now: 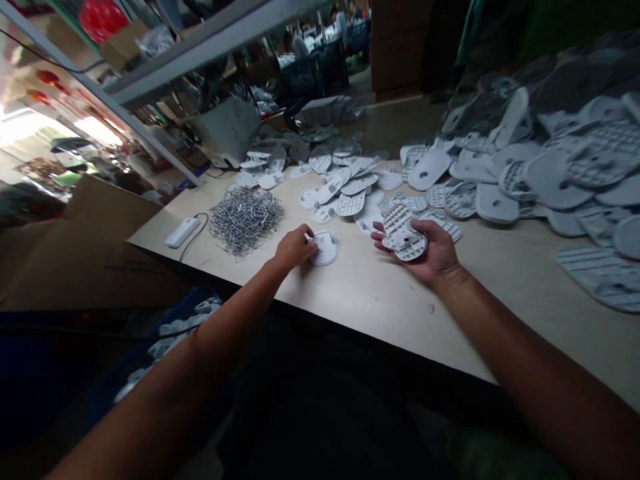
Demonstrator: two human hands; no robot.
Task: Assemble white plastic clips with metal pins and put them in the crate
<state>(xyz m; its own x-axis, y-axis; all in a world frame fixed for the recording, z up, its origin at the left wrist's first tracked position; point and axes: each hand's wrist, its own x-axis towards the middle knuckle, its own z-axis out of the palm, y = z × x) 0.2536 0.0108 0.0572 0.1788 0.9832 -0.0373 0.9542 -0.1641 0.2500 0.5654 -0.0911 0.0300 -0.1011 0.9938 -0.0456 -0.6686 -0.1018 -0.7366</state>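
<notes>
My right hand, palm up, holds a white plastic piece with a ribbed grid underside, the thumb pressed over its edge. My left hand is closed at the left edge of a small rounded white plastic piece lying on the table; its fingertips are partly hidden. To the left of that hand lies a heap of thin metal pins. Behind both hands, similar white pieces are piled up.
A large pile of bigger white plates covers the table's right side. On the pale table, a white power strip with a cable lies at the left. A metal shelf overhangs the back left. Cardboard stands beyond the left edge.
</notes>
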